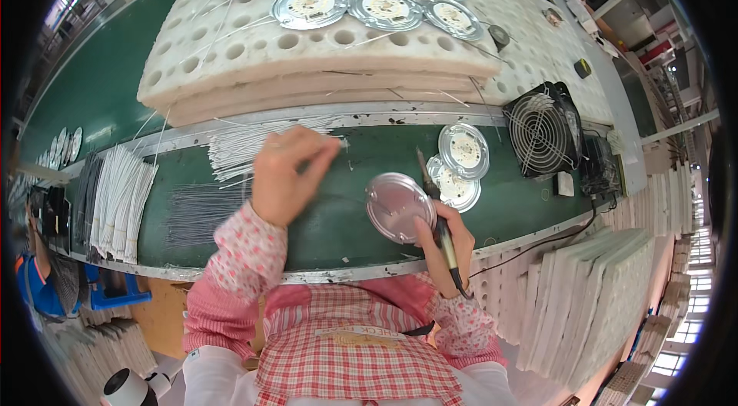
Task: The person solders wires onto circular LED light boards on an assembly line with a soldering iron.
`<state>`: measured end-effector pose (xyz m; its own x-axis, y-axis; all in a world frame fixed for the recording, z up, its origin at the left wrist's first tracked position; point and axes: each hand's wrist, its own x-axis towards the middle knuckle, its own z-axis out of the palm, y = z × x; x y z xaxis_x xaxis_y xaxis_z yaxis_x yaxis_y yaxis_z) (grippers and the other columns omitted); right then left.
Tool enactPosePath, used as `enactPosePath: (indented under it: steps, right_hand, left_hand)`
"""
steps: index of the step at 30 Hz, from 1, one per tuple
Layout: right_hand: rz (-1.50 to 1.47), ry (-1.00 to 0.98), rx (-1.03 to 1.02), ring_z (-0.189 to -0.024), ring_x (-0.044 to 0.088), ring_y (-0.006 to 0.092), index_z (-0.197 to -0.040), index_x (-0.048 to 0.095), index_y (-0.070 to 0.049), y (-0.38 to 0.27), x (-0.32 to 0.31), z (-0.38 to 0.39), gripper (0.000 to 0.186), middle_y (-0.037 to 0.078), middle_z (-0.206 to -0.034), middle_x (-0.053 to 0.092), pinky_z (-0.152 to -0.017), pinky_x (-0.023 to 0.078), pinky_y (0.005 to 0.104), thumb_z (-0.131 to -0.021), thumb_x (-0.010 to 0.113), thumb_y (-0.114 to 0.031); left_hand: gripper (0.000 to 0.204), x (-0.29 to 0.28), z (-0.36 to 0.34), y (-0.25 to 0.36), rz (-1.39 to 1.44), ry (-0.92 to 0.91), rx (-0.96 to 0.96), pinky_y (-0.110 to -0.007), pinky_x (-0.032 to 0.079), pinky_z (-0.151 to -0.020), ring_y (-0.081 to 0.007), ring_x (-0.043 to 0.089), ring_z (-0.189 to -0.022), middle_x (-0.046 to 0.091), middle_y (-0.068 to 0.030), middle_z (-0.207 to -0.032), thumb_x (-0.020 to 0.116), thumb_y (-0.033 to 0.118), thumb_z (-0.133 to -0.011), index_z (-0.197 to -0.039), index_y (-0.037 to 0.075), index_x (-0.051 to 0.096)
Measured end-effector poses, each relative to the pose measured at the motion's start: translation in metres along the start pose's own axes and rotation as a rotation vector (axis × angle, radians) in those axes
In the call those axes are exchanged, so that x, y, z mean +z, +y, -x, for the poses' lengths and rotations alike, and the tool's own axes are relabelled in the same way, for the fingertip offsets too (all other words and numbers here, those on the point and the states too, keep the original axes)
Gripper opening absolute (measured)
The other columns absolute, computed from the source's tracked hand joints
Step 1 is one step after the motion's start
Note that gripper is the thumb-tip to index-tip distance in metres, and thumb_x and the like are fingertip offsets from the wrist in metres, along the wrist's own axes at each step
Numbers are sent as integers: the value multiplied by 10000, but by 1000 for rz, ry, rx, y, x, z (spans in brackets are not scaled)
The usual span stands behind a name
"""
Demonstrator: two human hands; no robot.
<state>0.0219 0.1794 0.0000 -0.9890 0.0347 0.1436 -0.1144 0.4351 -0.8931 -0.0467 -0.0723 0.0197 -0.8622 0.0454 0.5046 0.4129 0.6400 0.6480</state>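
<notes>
My right hand point(448, 251) grips a soldering iron point(445, 243), its tip pointing up and away from me. The same hand holds a round silvery metal disc point(398, 208) over the green bench, its plain, shallow inside facing up. My left hand point(290, 174) is closed in a pinch above the bench, slightly blurred. What sits between its fingertips is too small to make out. Close by it lie a pile of white wires point(231, 151) and a bundle of grey wires point(201, 215). Two discs with white circuit boards point(464, 151) overlap beyond the iron.
Rows of similar board-bearing discs point(310, 5) rest on stacked white perforated foam slabs point(323, 60) at the back. A black fan point(540, 133) stands on the right, near the iron's cable point(530, 242). More white wire bundles point(123, 202) lie at left. Another person point(42, 279) is at far left.
</notes>
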Motion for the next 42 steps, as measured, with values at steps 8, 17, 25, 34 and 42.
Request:
enactPosePath:
  steps: [8,17,25,34,42]
  right_hand:
    - [-32,42,91,-649,541,70,-1106,654,-5,-4,17,-8,269,44,-797,662,-611,464,226,-862,741,-77]
    - [92,62,-81,-662,597,107,-1126,657,-10,-15,20,-3,276,89,-850,677,-624,493,256,-865,730,-62]
    - [49,-134,-212,-704,627,157,-1199,640,-64,-30,13,6,586,57,-876,617,-628,512,301,-688,902,-180]
    - [-155,-499,-339,-1306,478,316,-1463,345,-36,10,24,-38,1093,192,-1455,438,-1080,397,387,-587,965,-244]
    - [-369,-398,-159,-1232,529,295,-1483,321,-16,2,31,-21,1015,167,-1363,500,-1047,428,378,-685,912,-227]
  left_hand:
    - [121,30,44,46,100,-125,-101,-304,363,-641,-145,565,-551,678,-9,-819,781,84,-764,-873,116,740]
    - [131,38,47,46,55,-93,-48,-305,357,-636,-143,565,-572,670,4,-819,776,92,-766,-887,126,739]
    - [158,25,55,34,240,-194,-146,-336,417,-701,-237,615,-741,660,-44,-855,747,61,-784,-937,93,720]
    - [189,25,60,12,541,-303,-335,-292,464,-679,-191,615,-772,658,-100,-872,715,-16,-810,-997,12,708]
    - [151,27,58,25,550,-195,-364,-292,479,-688,-181,635,-774,676,-95,-826,711,-28,-827,-974,-3,736]
